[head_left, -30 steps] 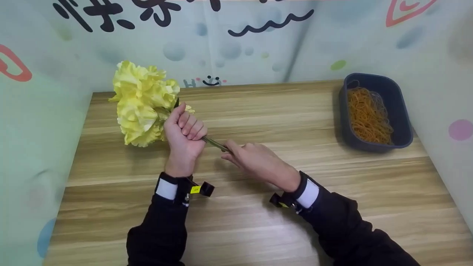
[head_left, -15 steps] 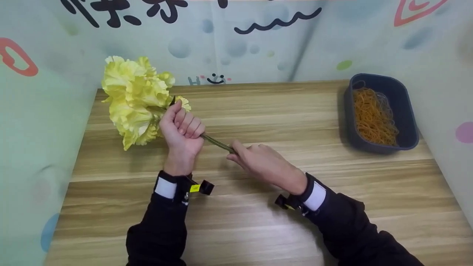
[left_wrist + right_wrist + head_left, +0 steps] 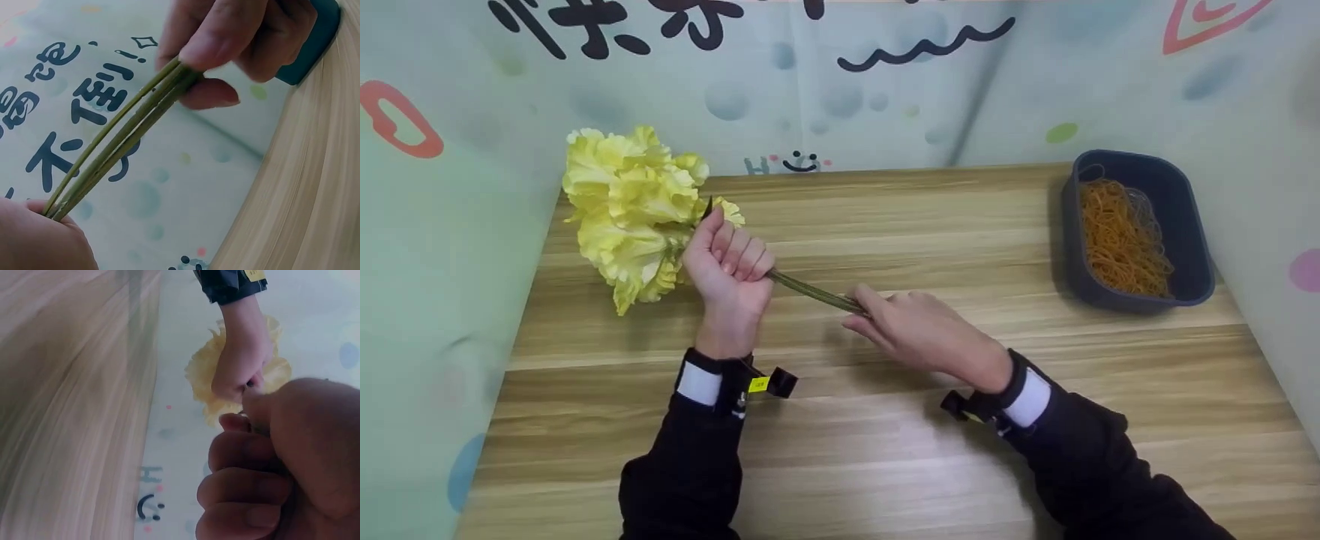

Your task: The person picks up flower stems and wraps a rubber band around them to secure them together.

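Observation:
A bunch of yellow flowers (image 3: pixel 626 199) with ruffled petals tilts to the upper left above the table. My left hand (image 3: pixel 729 262) grips its green stems just below the blooms, fingers curled round them. Farther down, toward the stem ends, my right hand (image 3: pixel 930 334) pinches the bundle between thumb and fingers. Between the two hands runs a bare length of stems (image 3: pixel 816 292); in the left wrist view several thin stems (image 3: pixel 121 138) lie close together. The stem ends are hidden in the right hand. Behind the left hand the blooms (image 3: pixel 202 374) also show in the right wrist view.
A dark blue plastic box (image 3: pixel 1194 232) stands at the right of the wooden table (image 3: pixel 840 450), holding a heap of orange rubber bands (image 3: pixel 1121 240). Printed cloth walls (image 3: pixel 870 112) enclose the table at the back and both sides.
My right hand has slid right along the stems toward their ends, so more stem shows between the hands. The left hand keeps its grip; the flowers have shifted slightly left.

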Demonstrator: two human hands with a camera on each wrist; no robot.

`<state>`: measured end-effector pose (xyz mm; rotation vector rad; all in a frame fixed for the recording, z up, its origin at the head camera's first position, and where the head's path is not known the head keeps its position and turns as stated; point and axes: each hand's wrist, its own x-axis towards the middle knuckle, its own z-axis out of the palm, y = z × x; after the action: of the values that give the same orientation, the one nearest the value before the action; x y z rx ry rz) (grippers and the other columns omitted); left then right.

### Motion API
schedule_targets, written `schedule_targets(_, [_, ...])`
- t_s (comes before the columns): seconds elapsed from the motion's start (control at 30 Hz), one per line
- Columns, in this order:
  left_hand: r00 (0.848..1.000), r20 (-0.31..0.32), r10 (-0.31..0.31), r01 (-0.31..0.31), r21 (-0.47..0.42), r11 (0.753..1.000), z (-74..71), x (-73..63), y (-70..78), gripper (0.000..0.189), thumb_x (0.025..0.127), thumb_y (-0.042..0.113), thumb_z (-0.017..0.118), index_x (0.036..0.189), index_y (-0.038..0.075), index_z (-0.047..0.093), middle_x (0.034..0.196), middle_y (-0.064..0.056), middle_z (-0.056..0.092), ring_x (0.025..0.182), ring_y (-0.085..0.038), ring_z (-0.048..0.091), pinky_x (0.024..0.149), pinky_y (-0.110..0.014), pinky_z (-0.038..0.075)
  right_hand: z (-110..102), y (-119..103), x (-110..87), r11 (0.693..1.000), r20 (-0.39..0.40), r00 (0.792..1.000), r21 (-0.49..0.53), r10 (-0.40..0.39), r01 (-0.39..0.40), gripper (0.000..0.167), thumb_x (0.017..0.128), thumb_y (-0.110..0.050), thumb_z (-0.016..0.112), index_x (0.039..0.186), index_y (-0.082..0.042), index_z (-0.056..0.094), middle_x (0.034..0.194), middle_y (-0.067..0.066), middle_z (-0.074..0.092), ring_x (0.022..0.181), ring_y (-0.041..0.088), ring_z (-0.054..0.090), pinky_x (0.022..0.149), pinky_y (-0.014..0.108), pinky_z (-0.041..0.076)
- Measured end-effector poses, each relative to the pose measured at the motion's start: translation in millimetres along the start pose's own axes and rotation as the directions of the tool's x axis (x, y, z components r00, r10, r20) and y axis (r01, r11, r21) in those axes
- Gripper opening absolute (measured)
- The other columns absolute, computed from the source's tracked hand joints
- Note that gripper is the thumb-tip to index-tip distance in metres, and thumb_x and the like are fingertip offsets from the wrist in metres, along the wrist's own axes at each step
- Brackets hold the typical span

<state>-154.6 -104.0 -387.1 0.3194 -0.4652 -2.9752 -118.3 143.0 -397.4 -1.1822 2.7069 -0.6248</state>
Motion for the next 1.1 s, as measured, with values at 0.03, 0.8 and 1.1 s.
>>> schedule_targets(0.03, [1.0, -0.006, 0.002, -0.002, -0.003, 1.0, 0.1, 0.0, 0.7, 0.069, 0.122, 0.022, 0.037, 0.053, 0.021, 0.035, 0.039, 0.009, 0.034, 0.042, -0.005, 0.014, 0.043, -0.02, 0.009, -2, 4, -2.7, 1.0, 0.01, 1.0, 0.007, 0.014, -0.014, 0.034, 0.121, -0.037, 0.052, 0.134, -0.006, 0.058, 0.071, -0.007, 0.049, 0.055, 0.009, 0.048, 0.052, 0.03, 0.046])
schedule_targets(0.8, [1.0, 0.03, -0.002, 0.005, -0.094, 0.996, 2.0, -2.4, 6.4, 0.069, 0.122, 0.021, 0.034, 0.053, 0.019, 0.035, 0.039, 0.007, 0.034, 0.048, -0.006, 0.009, 0.047, -0.021, 0.004, -94, 209, -146.0, 0.712, -0.424, 0.596, 0.197, 0.682, -0.674, 0.059, 0.12, -0.045, 0.047, 0.148, 0.004, 0.06, 0.122, 0.036, 0.073, 0.092, 0.039, 0.069, 0.077, 0.034, 0.052])
schedule_targets(1.1, [0.997, 0.079, -0.009, 0.019, -0.136, 0.99, 0.1, -3.8, 11.0, 0.071, 0.122, 0.022, 0.028, 0.051, 0.018, 0.035, 0.039, 0.006, 0.033, 0.05, -0.006, 0.005, 0.05, -0.02, 0.0, -93, 241, -174.4, 0.664, -0.188, 0.643, 0.084, 0.743, -0.743, 0.075, 0.115, -0.059, 0.054, 0.145, 0.009, 0.063, 0.125, 0.043, 0.072, 0.106, 0.054, 0.071, 0.072, 0.039, 0.049])
